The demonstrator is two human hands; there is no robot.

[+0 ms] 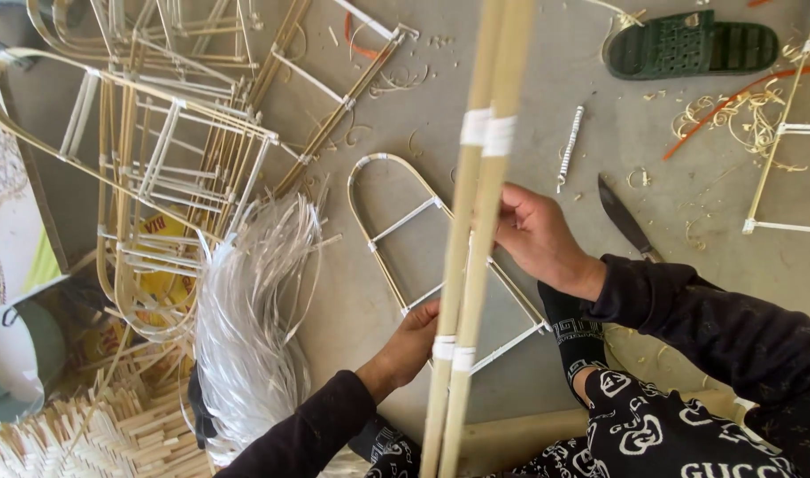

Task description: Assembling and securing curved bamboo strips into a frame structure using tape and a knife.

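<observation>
Left hand: the left hand [411, 341] is closed lightly about the paired cane rods [476, 239] just above the lower white binding [451, 352], fingers curled behind them, thumb side toward the camera.
Right hand: the right hand [536, 237] sits higher, fingertips pinched against the right-hand rod midway between the two wraps; whether it also holds a strip of binding I cannot tell.
Cane rods: two pale rods held nearly upright and side by side in front of the person's lap, tied by the lower binding and by an upper white binding [487, 133].
Risk at the grip: with only two wraps, the rods could probably twist or slide against each other if either hand loosens, leaving the frame crooked.
Arched frame: a finished arched frame [396, 221] lies on the floor [511, 80] directly behind the rods; a dropped rod could knock it.
Knife: a dark-bladed knife [626, 219] lies just beside the right forearm, blade bare; a careless sweep of the sleeve could meet it.
Plastic strips: a bundle of clear plastic strips [250, 310] lies left of the left arm and looks likely to snag.
Farther off: stacked frames [157, 150], a green sandal [688, 44] and cane shavings [732, 115] lie well apart.
</observation>
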